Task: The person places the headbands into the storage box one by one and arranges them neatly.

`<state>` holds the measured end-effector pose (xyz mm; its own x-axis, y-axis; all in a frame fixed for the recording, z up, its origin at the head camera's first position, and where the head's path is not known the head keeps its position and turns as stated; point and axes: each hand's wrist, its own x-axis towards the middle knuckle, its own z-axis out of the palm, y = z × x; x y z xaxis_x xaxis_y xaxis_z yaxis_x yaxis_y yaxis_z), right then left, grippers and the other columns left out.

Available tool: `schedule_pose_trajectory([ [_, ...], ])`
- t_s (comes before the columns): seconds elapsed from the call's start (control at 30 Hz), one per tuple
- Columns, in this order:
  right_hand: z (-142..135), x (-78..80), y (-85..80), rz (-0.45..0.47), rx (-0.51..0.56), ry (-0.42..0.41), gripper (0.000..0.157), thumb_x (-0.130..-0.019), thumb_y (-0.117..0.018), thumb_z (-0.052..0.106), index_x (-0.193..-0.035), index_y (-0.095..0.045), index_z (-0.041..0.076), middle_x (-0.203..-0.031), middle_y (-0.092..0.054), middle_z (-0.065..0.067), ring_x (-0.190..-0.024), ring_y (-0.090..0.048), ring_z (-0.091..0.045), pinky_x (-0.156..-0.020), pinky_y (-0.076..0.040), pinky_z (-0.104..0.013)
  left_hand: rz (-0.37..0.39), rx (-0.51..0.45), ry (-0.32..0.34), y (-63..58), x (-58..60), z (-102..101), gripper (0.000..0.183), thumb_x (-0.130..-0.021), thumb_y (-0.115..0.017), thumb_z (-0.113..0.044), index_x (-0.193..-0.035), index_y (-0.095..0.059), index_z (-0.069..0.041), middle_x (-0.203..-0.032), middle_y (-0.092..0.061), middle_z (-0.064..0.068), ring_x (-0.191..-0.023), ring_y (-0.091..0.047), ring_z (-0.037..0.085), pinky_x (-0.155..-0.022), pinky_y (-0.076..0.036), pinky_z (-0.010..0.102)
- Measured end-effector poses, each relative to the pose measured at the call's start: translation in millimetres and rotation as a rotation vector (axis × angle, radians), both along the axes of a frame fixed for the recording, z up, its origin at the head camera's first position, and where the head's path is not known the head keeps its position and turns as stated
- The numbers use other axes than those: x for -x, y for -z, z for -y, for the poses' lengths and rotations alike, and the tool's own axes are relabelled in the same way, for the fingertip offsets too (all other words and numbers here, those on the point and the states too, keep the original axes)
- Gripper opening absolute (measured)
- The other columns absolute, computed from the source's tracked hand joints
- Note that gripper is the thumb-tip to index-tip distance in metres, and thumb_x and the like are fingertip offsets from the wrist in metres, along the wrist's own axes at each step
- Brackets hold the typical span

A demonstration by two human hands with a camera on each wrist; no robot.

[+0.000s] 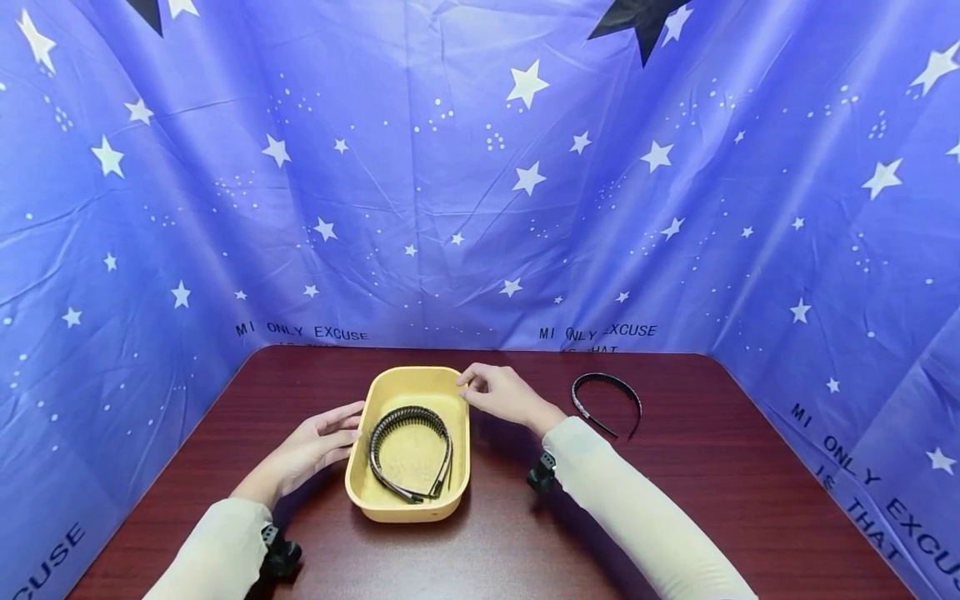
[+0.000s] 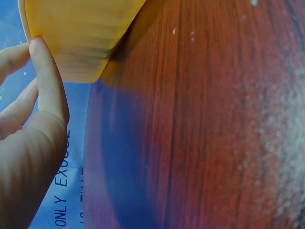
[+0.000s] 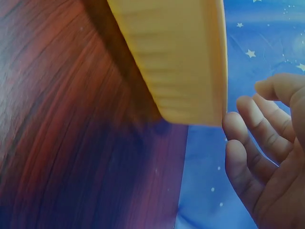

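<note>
A yellow rectangular basin (image 1: 408, 514) stands on the table. Inside it lies a dark, toothed headband (image 1: 411, 410); whether a second one overlaps it, I cannot tell. My left hand (image 1: 315, 446) touches the basin's left side with extended fingers; in the left wrist view a fingertip (image 2: 39, 46) meets the wall near the rim. At the far right corner is my right hand (image 1: 506, 396), its fingers loosely bent. The right wrist view shows fingertips (image 3: 233, 125) at or very near the basin's edge, with the thumb and fingers spread apart.
Another thin black headband (image 1: 607, 377) lies on the dark red wooden table (image 1: 720, 492), to the right of the basin and beyond my right forearm. A blue star-patterned cloth (image 1: 480, 208) surrounds the table at the back and sides.
</note>
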<state>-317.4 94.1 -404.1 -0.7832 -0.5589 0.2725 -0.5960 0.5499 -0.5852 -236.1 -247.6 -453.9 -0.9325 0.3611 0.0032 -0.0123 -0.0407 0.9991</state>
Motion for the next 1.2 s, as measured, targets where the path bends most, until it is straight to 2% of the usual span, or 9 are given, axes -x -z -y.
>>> schedule_pose_trajectory([
  [0.27, -23.2, 3.2, 1.5, 0.021, 0.003, 0.068, 0.017, -0.093, -0.068, 0.023, -0.106, -0.070, 0.013, -0.083, -0.066, 0.008, -0.074, -0.060, -0.009, -0.070, -0.051, -0.029, 0.015, -0.002, -0.019, -1.9, 0.1, -1.5, 0.068, -0.098, -0.061, -0.003, -0.155, -0.024, 0.007, -0.147, -0.039, 0.032, -0.114, -0.061, 0.013, -0.097, -0.052, 0.033],
  [0.37, -32.6, 4.5, 3.1, 0.039, 0.018, 0.072, 0.019, -0.093, -0.068, 0.023, -0.107, -0.069, 0.010, -0.082, -0.066, 0.007, -0.070, -0.061, -0.009, -0.067, -0.051, -0.028, 0.007, -0.002, -0.009, -1.9, -0.1, -1.3, 0.068, -0.099, -0.060, -0.003, -0.155, -0.023, 0.008, -0.147, -0.038, 0.034, -0.114, -0.061, 0.014, -0.097, -0.052, 0.033],
  [0.47, -41.5, 7.0, 5.7, 0.067, 0.021, 0.082, 0.021, -0.093, -0.068, 0.022, -0.108, -0.068, 0.008, -0.081, -0.068, 0.003, -0.066, -0.061, -0.009, -0.063, -0.052, -0.028, 0.005, 0.002, -0.007, -1.2, 0.1, -0.8, 0.067, -0.099, -0.060, -0.003, -0.155, -0.023, 0.008, -0.147, -0.038, 0.034, -0.114, -0.061, 0.014, -0.097, -0.052, 0.033],
  [0.67, -60.1, 12.1, 10.3, 0.116, 0.040, 0.119, 0.021, -0.094, -0.067, 0.019, -0.110, -0.068, 0.004, -0.087, -0.070, -0.015, -0.063, -0.060, -0.011, -0.059, -0.053, -0.028, 0.016, 0.002, -0.021, -0.6, 0.9, -1.2, 0.067, -0.099, -0.060, -0.003, -0.155, -0.024, 0.007, -0.146, -0.041, 0.031, -0.113, -0.062, 0.014, -0.096, -0.053, 0.033],
  [0.9, -81.9, 15.3, 12.8, 0.132, 0.039, 0.166, 0.018, -0.095, -0.067, 0.018, -0.109, -0.068, 0.006, -0.087, -0.069, -0.014, -0.064, -0.060, -0.012, -0.057, -0.052, -0.029, 0.008, 0.001, -0.006, -0.6, 1.2, -1.0, 0.067, -0.099, -0.060, -0.003, -0.155, -0.024, 0.007, -0.147, -0.040, 0.032, -0.114, -0.061, 0.014, -0.097, -0.052, 0.033],
  [1.2, -110.5, 16.3, 15.1, 0.148, 0.043, 0.215, 0.020, -0.096, -0.066, 0.016, -0.111, -0.066, 0.002, -0.087, -0.067, -0.019, -0.067, -0.062, -0.026, -0.055, -0.051, -0.030, 0.021, 0.002, -0.013, -0.5, 0.0, -0.2, 0.067, -0.099, -0.059, -0.003, -0.155, -0.024, 0.006, -0.148, -0.038, 0.033, -0.115, -0.060, 0.015, -0.098, -0.052, 0.033],
])
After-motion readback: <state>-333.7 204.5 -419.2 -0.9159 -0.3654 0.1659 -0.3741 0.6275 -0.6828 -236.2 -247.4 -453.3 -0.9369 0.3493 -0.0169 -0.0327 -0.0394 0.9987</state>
